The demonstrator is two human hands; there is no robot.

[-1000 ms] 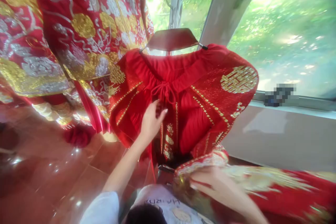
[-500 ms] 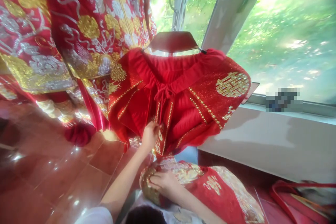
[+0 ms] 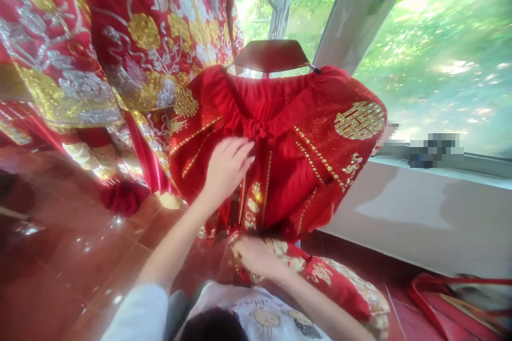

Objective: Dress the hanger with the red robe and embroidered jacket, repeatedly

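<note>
A red garment (image 3: 288, 170) with a gathered drawstring top edge, beaded gold lines and a gold emblem hangs from a dark red clip hanger (image 3: 274, 56). My left hand (image 3: 230, 162) is in front of its tied drawstring (image 3: 261, 132), fingers stretched out and slightly apart, nothing visible in them. Lower down, my right hand (image 3: 254, 256) is closed on a red embroidered cloth (image 3: 340, 287) with gold and silver patterns. That cloth trails off under my right forearm; whether it belongs to the hanging garment I cannot tell.
More red costumes (image 3: 148, 32) with gold and silver embroidery hang at the left. Behind the garment are a window (image 3: 452, 48) and its sill (image 3: 476, 173). A red-framed object (image 3: 436, 298) stands at lower right, on a reddish tiled floor (image 3: 96, 272).
My left hand has moved up from the hanging ties toward the drawstring knot, its fingers loosening. My right hand has moved slightly up with the embroidered cloth, which is now more bunched.
</note>
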